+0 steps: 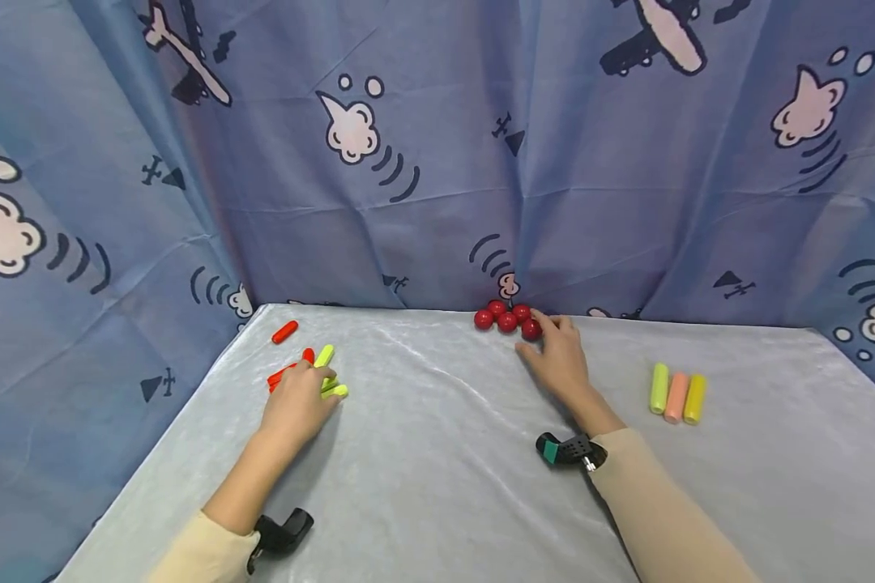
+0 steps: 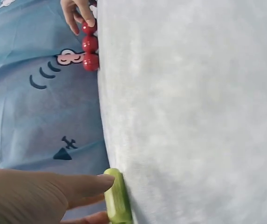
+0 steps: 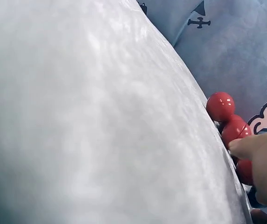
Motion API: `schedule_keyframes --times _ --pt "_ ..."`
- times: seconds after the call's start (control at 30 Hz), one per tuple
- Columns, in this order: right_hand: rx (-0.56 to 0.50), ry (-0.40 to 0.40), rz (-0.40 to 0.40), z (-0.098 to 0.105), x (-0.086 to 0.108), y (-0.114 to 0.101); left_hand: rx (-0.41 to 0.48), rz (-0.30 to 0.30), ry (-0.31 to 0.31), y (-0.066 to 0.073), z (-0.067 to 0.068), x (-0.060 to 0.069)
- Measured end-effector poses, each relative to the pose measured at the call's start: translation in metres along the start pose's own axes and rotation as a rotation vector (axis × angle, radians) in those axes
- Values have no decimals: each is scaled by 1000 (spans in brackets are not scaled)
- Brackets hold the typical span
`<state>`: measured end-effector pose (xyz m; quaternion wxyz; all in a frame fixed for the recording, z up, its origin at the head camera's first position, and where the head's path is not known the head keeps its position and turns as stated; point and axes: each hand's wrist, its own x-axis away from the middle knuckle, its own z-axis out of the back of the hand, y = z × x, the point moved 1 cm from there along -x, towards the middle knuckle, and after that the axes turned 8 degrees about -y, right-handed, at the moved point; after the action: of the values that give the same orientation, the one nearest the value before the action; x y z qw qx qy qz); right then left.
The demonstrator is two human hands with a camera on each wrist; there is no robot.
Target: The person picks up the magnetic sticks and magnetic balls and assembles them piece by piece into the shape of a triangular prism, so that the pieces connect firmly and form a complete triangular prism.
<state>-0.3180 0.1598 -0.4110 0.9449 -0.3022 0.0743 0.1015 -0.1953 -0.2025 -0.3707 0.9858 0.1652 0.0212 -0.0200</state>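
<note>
Head view shows a left hand at the left of a table cover, thumb and fingers bent about a yellow-green stick; the left wrist view has the thumb on its upper part and a fingertip against its lower side, a light pinch. This stick lies with its long axis roughly left to right. Farther off, a second yellow-green stick points far and slightly right. Red sticks lie left of these, partly hidden by the hand, and a lone red stick farther away slants toward the far right.

At the far edge, right of the middle, the right hand is half open, a fingertip touching the rightmost red ball; whether it grips I cannot tell. Four more red balls cluster to its left, round and glossy.

On the right, green, pink and yellow sticks lie side by side, smooth cylinders with long axes running near to far. The table cover is pale with a soft sheen; behind hangs a creased blue curtain printed with aeroplanes and clouds.
</note>
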Motion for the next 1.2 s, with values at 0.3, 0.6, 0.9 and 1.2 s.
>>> schedule_keyframes --times 0.3,0.6,0.9,1.2 --pt "59 21 86 0 0 7 -9 -41 74 0 -7 -7" --pt "-7 59 72 -2 0 6 66 -123 -5 21 -1 -18" --pt "-218 87 23 2 -2 12 359 -193 -127 75 -24 -58" --pt "-582 -31 -1 -1 -4 11 601 -219 -176 118 -60 -93"
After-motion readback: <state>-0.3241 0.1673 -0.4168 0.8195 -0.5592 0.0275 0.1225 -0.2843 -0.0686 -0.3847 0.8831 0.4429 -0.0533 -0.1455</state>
